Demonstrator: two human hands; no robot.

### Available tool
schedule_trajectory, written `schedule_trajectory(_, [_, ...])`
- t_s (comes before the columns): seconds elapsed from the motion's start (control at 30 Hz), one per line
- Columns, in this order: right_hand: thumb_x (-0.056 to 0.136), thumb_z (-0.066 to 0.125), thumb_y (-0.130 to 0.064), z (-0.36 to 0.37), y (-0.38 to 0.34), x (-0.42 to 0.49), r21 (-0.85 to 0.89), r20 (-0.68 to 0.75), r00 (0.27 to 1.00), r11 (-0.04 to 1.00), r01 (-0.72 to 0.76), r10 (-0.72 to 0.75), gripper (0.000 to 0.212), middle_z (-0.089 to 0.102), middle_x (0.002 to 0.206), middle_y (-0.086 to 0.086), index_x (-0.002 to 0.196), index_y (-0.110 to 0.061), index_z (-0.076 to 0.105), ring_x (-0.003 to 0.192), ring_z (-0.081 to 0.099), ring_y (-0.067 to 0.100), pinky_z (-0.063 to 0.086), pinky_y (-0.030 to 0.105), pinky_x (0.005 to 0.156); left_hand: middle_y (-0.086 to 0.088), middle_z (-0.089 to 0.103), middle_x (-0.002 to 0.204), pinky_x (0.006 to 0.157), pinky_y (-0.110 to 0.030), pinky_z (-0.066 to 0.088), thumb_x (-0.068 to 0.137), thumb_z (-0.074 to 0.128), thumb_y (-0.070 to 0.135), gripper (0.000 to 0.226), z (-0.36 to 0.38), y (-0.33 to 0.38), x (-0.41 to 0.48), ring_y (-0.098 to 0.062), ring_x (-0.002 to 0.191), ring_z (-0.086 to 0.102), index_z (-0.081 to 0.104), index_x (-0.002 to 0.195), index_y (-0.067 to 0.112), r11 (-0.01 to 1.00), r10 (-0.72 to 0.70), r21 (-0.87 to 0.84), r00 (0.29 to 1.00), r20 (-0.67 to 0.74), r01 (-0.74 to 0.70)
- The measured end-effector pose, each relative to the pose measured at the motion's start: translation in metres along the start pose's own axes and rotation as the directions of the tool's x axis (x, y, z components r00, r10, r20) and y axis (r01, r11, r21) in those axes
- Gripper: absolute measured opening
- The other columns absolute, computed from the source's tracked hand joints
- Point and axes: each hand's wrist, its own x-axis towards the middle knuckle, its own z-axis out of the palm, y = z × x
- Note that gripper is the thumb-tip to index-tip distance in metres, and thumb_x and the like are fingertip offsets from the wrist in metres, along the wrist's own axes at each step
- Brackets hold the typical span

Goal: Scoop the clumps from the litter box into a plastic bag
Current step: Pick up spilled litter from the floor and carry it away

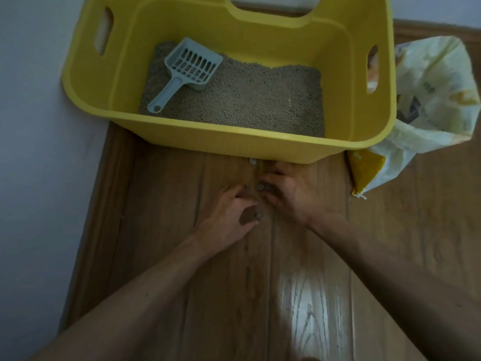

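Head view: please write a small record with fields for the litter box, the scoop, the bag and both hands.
litter box: yellow, on the wood floor, holds grey litter
scoop: lies on the litter, left side, no hand on it
bag: open, right of the box
left hand: low at the floor before the box, fingers curled
right hand: beside it, near small spilled bits
grips: unclear

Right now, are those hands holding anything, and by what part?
Not the scoop; it lies in the litter box. The left hand and right hand curl over spilled litter bits on the floor; whether either pinches any cannot be told.
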Motion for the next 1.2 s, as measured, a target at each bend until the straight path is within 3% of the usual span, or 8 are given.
schedule_trajectory(0.1, [0.082, 0.07, -0.016, 0.003, 0.0, 0.002, 0.02, -0.025, 1.0, 1.0, 0.003, -0.002, 0.033, 0.054, 0.106, 0.015, 0.114, -0.01, 0.069, 0.098, 0.057, 0.031, 0.051, 0.044, 0.085, -0.002, 0.052, 0.107, 0.092, -0.045, 0.045, 0.081, 0.072, 0.034, 0.036, 0.003, 0.0, 0.001, -0.023, 0.105, 0.049, 0.068, 0.116, 0.028, 0.999, 0.045, -0.019, 0.998, -0.034, -0.046])
schedule_trajectory(0.2, [0.081, 0.07, -0.012, 0.004, -0.001, 0.002, 0.038, -0.047, 0.999, 0.999, 0.013, -0.011, 0.025, 0.053, 0.102, 0.015, 0.106, -0.01, 0.072, 0.094, 0.057, 0.032, 0.05, 0.041, 0.083, -0.004, 0.053, 0.096, 0.096, -0.041, 0.04, 0.081, 0.073, 0.024, 0.024, 0.008, 0.002, 0.002, -0.025, 0.098, 0.05, 0.074, 0.105, 0.021, 0.995, 0.082, -0.049, 0.993, -0.086, -0.086])
schedule_trajectory(0.33, [0.081, 0.068, -0.014, 0.005, -0.001, 0.001, 0.03, -0.073, 0.997, 0.999, 0.019, -0.017, 0.021, 0.054, 0.098, 0.014, 0.101, -0.013, 0.074, 0.091, 0.057, 0.032, 0.051, 0.04, 0.079, -0.01, 0.058, 0.093, 0.101, -0.035, 0.03, 0.08, 0.073, 0.013, 0.016, 0.012, 0.003, 0.003, -0.027, 0.095, 0.054, 0.076, 0.096, 0.011, 0.992, 0.102, -0.06, 0.984, -0.148, -0.112])
schedule_trajectory(0.47, [0.08, 0.069, -0.012, 0.005, 0.001, 0.0, 0.053, -0.142, 0.99, 0.998, 0.032, -0.025, 0.018, 0.056, 0.095, 0.013, 0.097, -0.009, 0.072, 0.087, 0.058, 0.029, 0.047, 0.033, 0.077, -0.007, 0.06, 0.088, 0.097, -0.031, 0.033, 0.079, 0.073, 0.012, 0.009, 0.016, 0.0, 0.004, -0.024, 0.088, 0.057, 0.075, 0.088, 0.009, 0.986, 0.131, -0.076, 0.969, -0.209, -0.15])
schedule_trajectory(0.63, [0.083, 0.069, -0.011, 0.005, 0.004, -0.01, 0.082, -0.198, 0.98, 0.997, 0.007, 0.009, 0.016, 0.057, 0.095, 0.011, 0.099, -0.007, 0.069, 0.084, 0.059, 0.024, 0.051, 0.037, 0.074, -0.005, 0.062, 0.087, 0.091, -0.031, 0.039, 0.079, 0.073, 0.011, 0.006, 0.008, -0.003, 0.006, -0.018, 0.086, 0.055, 0.071, 0.085, 0.008, 0.987, 0.044, -0.127, 0.93, -0.364, -0.096])
schedule_trajectory(0.77, [0.085, 0.067, -0.014, 0.009, 0.006, -0.014, 0.076, -0.205, 0.978, 0.997, -0.01, 0.026, 0.014, 0.059, 0.095, 0.008, 0.099, -0.009, 0.068, 0.084, 0.059, 0.021, 0.051, 0.037, 0.074, -0.004, 0.062, 0.088, 0.077, -0.034, 0.047, 0.08, 0.072, 0.015, 0.007, 0.006, -0.01, 0.015, -0.021, 0.089, 0.054, 0.07, 0.086, 0.01, 0.991, -0.011, -0.131, 0.922, -0.387, -0.043])
schedule_trajectory(1.03, [0.086, 0.067, -0.012, 0.009, 0.0, -0.013, 0.051, -0.246, 0.969, 0.999, 0.019, -0.006, 0.015, 0.064, 0.094, 0.011, 0.1, -0.006, 0.068, 0.086, 0.062, 0.025, 0.049, 0.031, 0.075, -0.001, 0.064, 0.086, 0.078, -0.038, 0.048, 0.078, 0.072, 0.013, 0.007, 0.001, -0.013, 0.03, -0.022, 0.085, 0.056, 0.07, 0.085, 0.012, 0.992, 0.018, -0.102, 0.902, -0.431, -0.069])
schedule_trajectory(1.2, [0.087, 0.063, -0.015, 0.015, 0.004, -0.011, 0.038, -0.241, 0.97, 0.999, 0.033, -0.023, 0.016, 0.064, 0.095, 0.012, 0.1, -0.006, 0.066, 0.087, 0.062, 0.028, 0.053, 0.043, 0.073, -0.006, 0.064, 0.084, 0.078, -0.029, 0.045, 0.078, 0.072, 0.006, 0.005, 0.0, -0.006, 0.034, -0.021, 0.079, 0.057, 0.07, 0.083, 0.006, 0.982, 0.029, -0.15, 0.882, -0.47, -0.112])
